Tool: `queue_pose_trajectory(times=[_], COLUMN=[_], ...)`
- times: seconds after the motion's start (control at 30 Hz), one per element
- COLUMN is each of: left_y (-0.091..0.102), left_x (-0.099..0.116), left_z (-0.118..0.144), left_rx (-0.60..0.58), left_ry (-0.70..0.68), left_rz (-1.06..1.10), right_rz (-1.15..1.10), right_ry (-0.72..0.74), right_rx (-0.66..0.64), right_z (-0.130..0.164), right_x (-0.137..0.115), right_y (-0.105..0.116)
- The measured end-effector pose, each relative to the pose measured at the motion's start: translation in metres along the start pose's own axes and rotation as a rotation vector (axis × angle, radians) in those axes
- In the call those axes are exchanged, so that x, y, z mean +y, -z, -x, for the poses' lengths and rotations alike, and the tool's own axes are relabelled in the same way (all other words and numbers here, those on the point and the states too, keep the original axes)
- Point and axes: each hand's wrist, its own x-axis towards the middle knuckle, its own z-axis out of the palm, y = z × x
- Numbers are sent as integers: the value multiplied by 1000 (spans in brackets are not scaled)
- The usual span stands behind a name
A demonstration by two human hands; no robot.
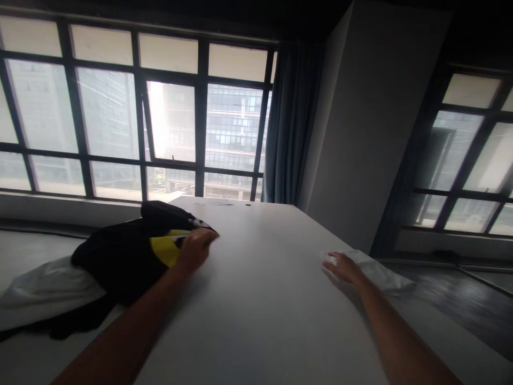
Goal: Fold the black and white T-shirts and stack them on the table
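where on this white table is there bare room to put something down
The widest bare stretch of the white table lies between the left hand and right hand, running to the far edge by the window. The left side is crowded with a black and yellow garment over white cloth; a folded white cloth fills the right edge.

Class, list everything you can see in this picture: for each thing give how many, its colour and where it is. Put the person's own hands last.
table: one, white, fills the foreground
black garment: one, black with a yellow patch, on the table's left side
white cloth: one, white, under the black garment at far left
folded white item: one, white, at the table's right edge
curtain: one, dark blue, beside the big window
windows: two, dark frames, behind and at right
left hand: on the black garment
right hand: flat on the folded white item
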Motion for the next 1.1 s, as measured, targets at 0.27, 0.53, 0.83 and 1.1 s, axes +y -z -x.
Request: queue_pose_trajectory(times=[0.27,0.53,0.83,1.1], left_y=[-44,-30,-22,-73], left_x=[66,-11,-63,-13], left_z=[30,28,11,17], left_rx=[-640,-856,-627,-500], left_ry=[-408,96,127,-126], left_rz=[225,-169,-39,52], right_rz=[-251,-316,-123,-344], right_ry=[584,794,477,721], right_rx=[-336,-315,-104,-187], right_z=[51,77,49,76], right_x=[-124,-169,-140,-166], right_y=[-6,-33,-10,-22])
